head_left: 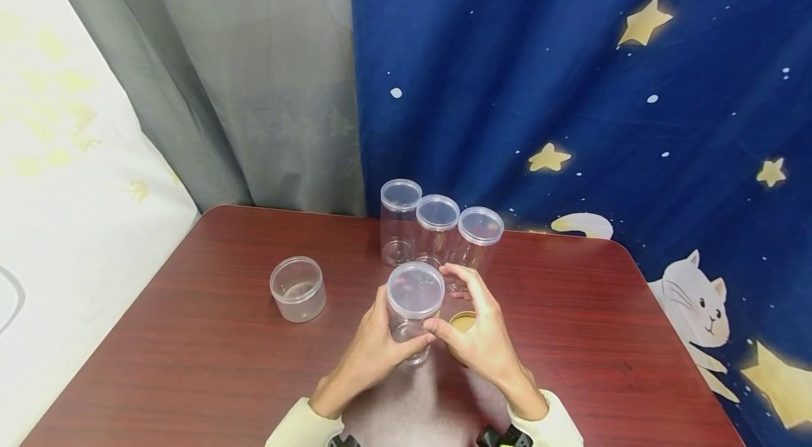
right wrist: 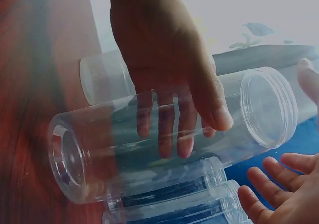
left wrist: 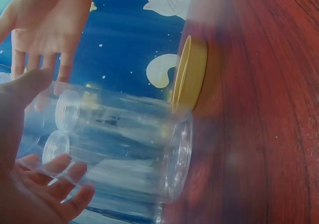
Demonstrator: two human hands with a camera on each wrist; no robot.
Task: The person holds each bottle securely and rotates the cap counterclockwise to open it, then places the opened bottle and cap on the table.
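A tall clear plastic jar [head_left: 415,292] with a clear screw lid stands upright in front of me. My left hand [head_left: 368,352] grips its side, thumb across the near face and fingers behind, as the right wrist view shows through the jar wall [right wrist: 94,159]. Beside the lid, my right hand [head_left: 485,338] is spread, fingers parted and apart from the jar in the wrist views. Just beyond, three similar lidded jars [head_left: 438,212] stand in a slanting row. A shallow round gold-coloured piece [left wrist: 195,74], like a lid, sits on the table, partly hidden by my right hand.
A short, wide clear container [head_left: 299,302] stands to the left on the reddish-brown table [head_left: 209,334]. Behind the table's far edge hang a grey curtain [head_left: 266,80] and a blue star-patterned curtain [head_left: 482,80]. White patterned cloth [head_left: 76,221] hangs at the left.
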